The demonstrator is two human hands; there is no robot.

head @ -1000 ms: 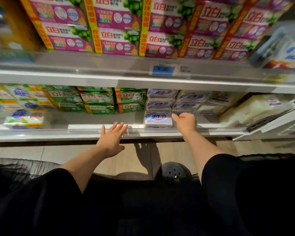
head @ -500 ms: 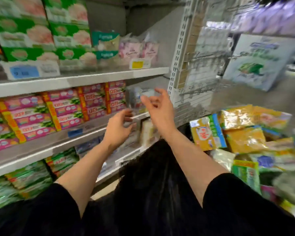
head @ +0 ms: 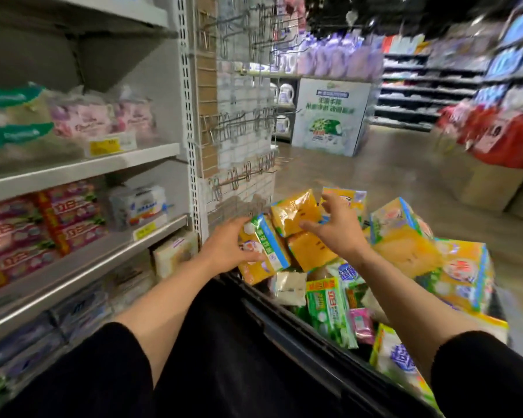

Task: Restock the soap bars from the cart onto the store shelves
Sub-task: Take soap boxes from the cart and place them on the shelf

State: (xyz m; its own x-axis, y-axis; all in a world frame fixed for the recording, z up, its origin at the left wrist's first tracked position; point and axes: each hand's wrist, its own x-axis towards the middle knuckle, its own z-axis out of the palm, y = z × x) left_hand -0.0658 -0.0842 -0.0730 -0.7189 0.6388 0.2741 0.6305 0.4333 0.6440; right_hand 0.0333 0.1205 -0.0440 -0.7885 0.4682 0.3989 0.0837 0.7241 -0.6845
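Head view: a store aisle with a pale tiled floor [head: 384, 173], blurred by camera motion. To the left of both hands stands a grey metal shelf unit [head: 82, 260] with four shelf levels visible. Beyond the hands, a slotted upright carries a panel of bare wire hooks [head: 242, 122]. Further off, past the right hand, a printed display stand [head: 329, 116] sits on the floor, with more shelving behind it. Red goods [head: 507, 137] are stacked well to the right of the hands.

The black cart [head: 287, 327] lies directly beneath and in front of the hands, piled with soap bars [head: 405, 245]. Five large yellow multipacks can be counted in the heap; smaller green, pink and white packs lie among them, and their number cannot be told because of overlap and blur.

The left hand [head: 227, 248] has its grip curled round the near left edge of one yellow pack with a green and blue label [head: 263, 248], thumb on its face. The right hand [head: 338, 227] hovers just beside that pack, over two other yellow packs, with its grip spread, fingers apart and slightly bent, holding nothing.

On the shelf unit, level with the left hand, sit pink soap boxes [head: 43, 224] and one white pack [head: 139, 203]. Below the left forearm lie pale packs [head: 172, 251] and bluish ones, too blurred to count.
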